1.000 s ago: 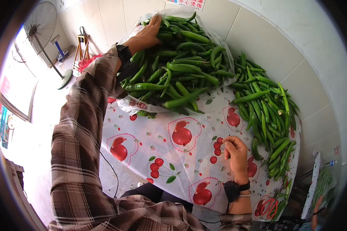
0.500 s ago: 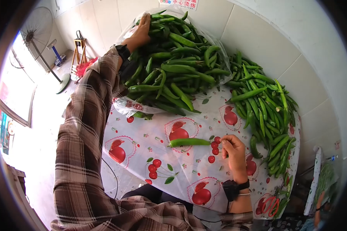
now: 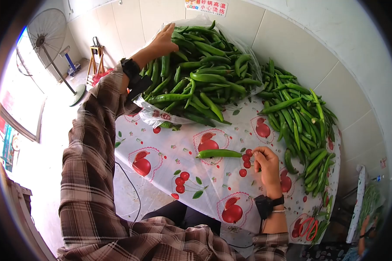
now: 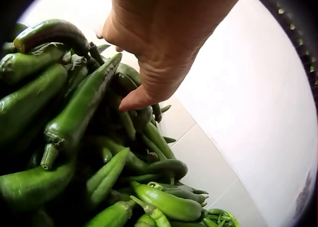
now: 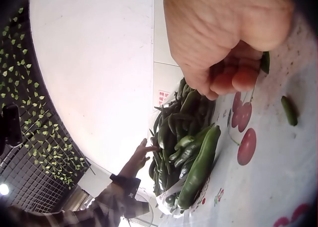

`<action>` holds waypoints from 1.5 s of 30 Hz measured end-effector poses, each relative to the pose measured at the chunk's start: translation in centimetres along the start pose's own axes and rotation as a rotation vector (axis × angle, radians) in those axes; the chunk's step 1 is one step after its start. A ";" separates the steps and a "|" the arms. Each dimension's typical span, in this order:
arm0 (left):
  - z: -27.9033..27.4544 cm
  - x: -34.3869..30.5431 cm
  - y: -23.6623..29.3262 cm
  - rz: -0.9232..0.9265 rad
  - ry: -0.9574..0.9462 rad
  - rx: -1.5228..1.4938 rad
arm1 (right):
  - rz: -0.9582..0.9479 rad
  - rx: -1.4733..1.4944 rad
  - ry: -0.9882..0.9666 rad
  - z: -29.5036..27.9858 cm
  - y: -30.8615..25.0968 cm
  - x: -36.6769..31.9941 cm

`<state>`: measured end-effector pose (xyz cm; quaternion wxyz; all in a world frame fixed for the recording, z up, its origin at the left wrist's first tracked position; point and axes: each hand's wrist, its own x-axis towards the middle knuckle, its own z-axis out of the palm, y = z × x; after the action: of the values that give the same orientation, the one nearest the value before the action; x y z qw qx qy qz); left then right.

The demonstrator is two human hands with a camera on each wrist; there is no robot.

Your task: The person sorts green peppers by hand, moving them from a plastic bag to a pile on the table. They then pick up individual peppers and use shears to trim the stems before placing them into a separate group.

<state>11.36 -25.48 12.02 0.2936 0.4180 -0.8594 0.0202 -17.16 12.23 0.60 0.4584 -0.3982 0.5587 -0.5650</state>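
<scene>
My left hand (image 3: 162, 42) is at the far left rim of a large heap of green peppers (image 3: 209, 78) in a clear plastic bag (image 3: 154, 114). Its fingers reach over the heap's back edge, and the thumb (image 4: 136, 99) points in toward the peppers in the left wrist view. One single pepper (image 3: 220, 153) lies on the cloth in front of the bag. Just right of that pepper's end is my right hand (image 3: 268, 167), low over the cloth. Its fingers (image 5: 226, 82) are loosely curled with nothing visible in them.
A second pile of peppers (image 3: 307, 126) lies along the right side of the fruit-print tablecloth (image 3: 170, 156). Red-handled scissors (image 3: 308, 228) lie at the near right corner. Tiled wall (image 3: 300, 48) stands behind the table; a fan (image 3: 45, 41) stands at far left.
A pepper, blurred at the bag's front one second ago, has dropped and now lies on the cloth. My left hand has shifted slightly at the heap's edge; the right stays nearly still.
</scene>
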 end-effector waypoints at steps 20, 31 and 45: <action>-3.5 -9.4 10.1 0.060 -0.067 -0.586 | -0.045 -0.010 -0.030 -0.5 0.7 0.1; 2.8 -20.6 18.7 0.419 -0.492 -0.269 | -0.041 -0.020 -0.022 -0.6 0.9 0.3; -5.4 -12.1 14.4 0.259 0.372 0.047 | -0.065 0.007 -0.053 -0.7 1.0 0.3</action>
<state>9.25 -6.10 13.23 0.4322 0.2999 -0.8363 0.1547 -17.83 12.14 -0.46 0.4558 -0.4293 0.5314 -0.5706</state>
